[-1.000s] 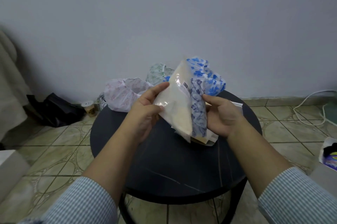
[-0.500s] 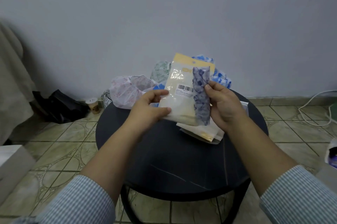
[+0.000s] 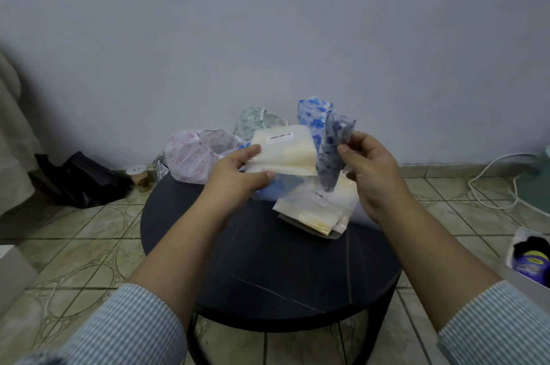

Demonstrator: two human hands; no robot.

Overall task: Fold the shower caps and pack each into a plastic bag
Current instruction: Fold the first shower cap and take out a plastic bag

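Blue-grey folded cap (image 3: 331,153): rolled into a narrow strip, held upright above the far half of the round black table (image 3: 268,275), just right of the bag and touching its right edge.
Right hand (image 3: 372,174): thumb and fingers pinch the strip near its upper part — its lower end hangs free.
Plastic bag (image 3: 282,153): clear, with a barcode label, lifted off the table and lying roughly flat; which edge is the mouth I cannot tell.
Left hand (image 3: 238,177): thumb on top, fingers curled under, gripping the bag's near-left edge.
Risk, unrolling: thin film is springy, so a loose pinch may let the strip spread before it goes in.
Risk, bag mouth: one hand alone may not hold it open — the cap could snag on the lip and bunch.
Risk, slip: slick plastic on plastic; the bag may slide out of the left grip when pushed.
Spare bags (image 3: 318,210): stacked on the table below the right hand.
Loose caps: pink-print cap (image 3: 193,156), green-print cap (image 3: 253,123) and bright blue cap (image 3: 312,111) sit at the far edge.
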